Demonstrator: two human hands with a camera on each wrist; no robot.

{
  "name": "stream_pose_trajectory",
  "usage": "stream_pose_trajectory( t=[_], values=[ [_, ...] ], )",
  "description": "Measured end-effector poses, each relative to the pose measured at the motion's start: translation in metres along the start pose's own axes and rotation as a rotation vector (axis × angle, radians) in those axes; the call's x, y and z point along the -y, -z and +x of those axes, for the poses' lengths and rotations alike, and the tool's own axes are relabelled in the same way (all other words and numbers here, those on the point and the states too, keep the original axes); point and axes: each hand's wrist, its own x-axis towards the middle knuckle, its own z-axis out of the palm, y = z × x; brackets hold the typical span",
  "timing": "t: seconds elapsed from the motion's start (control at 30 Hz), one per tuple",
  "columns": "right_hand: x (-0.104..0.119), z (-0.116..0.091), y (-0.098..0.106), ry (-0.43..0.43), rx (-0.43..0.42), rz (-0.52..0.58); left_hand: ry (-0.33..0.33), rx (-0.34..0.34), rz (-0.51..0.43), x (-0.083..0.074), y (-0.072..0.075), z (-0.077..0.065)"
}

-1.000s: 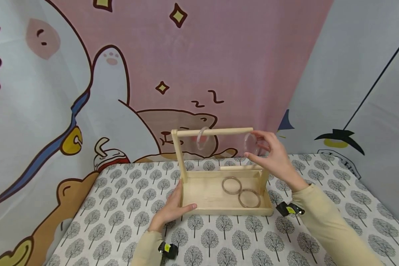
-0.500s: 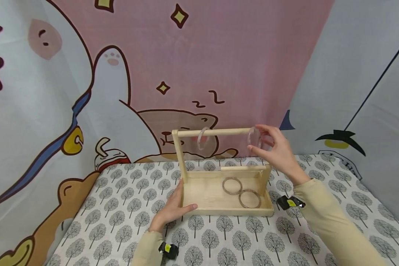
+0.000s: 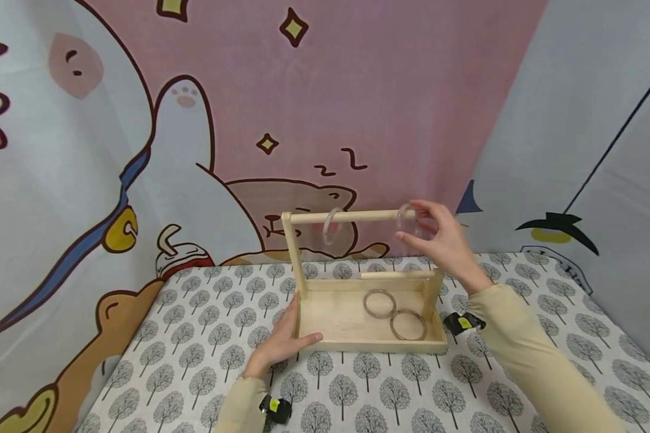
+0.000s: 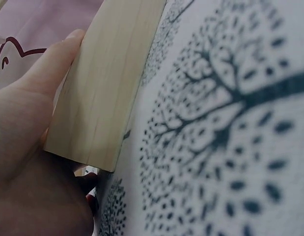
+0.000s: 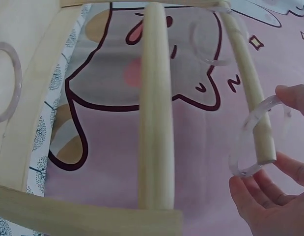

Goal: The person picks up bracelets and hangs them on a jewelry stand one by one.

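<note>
In the head view my right hand (image 3: 446, 243) pinches a clear pinkish bangle (image 5: 235, 150) between thumb and fingers. The bangle encircles the upper rod (image 3: 363, 216) near its free right end, as the right wrist view shows. My left hand (image 3: 281, 343) grips the front left corner of the wooden bangle stand (image 3: 330, 314), its thumb on the front wall. A second bangle (image 3: 327, 233) hangs from the upper rod farther left. Two more bangles, one (image 3: 380, 317) behind the other (image 3: 392, 325), lie in the right part of the stand's tray.
A shorter lower rod (image 3: 392, 275) juts left from the stand's right post (image 3: 430, 294). The stand rests on a tree-patterned cloth (image 3: 211, 331). Behind it hangs a cartoon-print curtain (image 3: 411, 108).
My right hand has moved the bangle first right, past the free end of the upper rod, then back left over it. My left hand keeps its place on the stand.
</note>
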Motion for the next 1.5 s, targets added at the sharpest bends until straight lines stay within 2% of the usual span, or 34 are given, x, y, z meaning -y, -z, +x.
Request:
stream_pose_trajectory(
  t=[0.17,0.3,0.53,0.77,1.17,1.33,1.5],
  values=[
    [0.0,0.004,-0.006,0.004,0.022,-0.01,0.005,0.001,-0.001,0.0,-0.001,0.0],
    [0.0,0.007,-0.01,0.018,0.008,-0.011,0.019,0.004,0.004,0.001,-0.001,0.0],
    [0.002,0.013,-0.014,0.129,-0.017,-0.095,0.022,0.004,0.009,0.002,-0.001,0.0],
    [0.006,0.015,-0.016,0.151,-0.022,-0.16,0.014,0.002,-0.003,0.001,-0.001,0.0],
    [0.011,0.02,-0.024,0.287,-0.037,-0.274,0.019,0.002,-0.016,0.0,0.0,-0.001],
    [0.015,0.02,-0.03,0.324,-0.032,-0.275,0.023,0.0,-0.021,0.0,0.0,-0.001],
    [0.016,0.022,-0.037,0.368,-0.069,-0.276,0.018,0.004,-0.019,0.0,-0.001,-0.001]
  ],
)
